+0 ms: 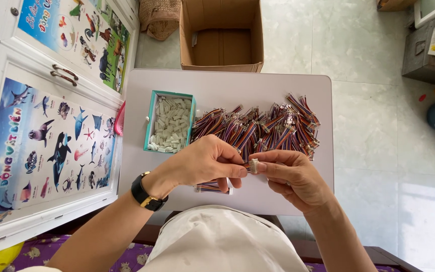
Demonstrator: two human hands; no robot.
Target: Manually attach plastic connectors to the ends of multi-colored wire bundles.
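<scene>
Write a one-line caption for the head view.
Left hand and right hand pinch a small white connector above a table with multicoloured wire bundles and a teal box.

Black wristwatch (146,196), gold clasp, bare forearms

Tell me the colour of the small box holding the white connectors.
Teal small box, best seen in the head view.

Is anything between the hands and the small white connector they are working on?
No. The left hand and right hand pinch the white connector directly between their fingertips above the white table; nothing visible blocks it.
</scene>
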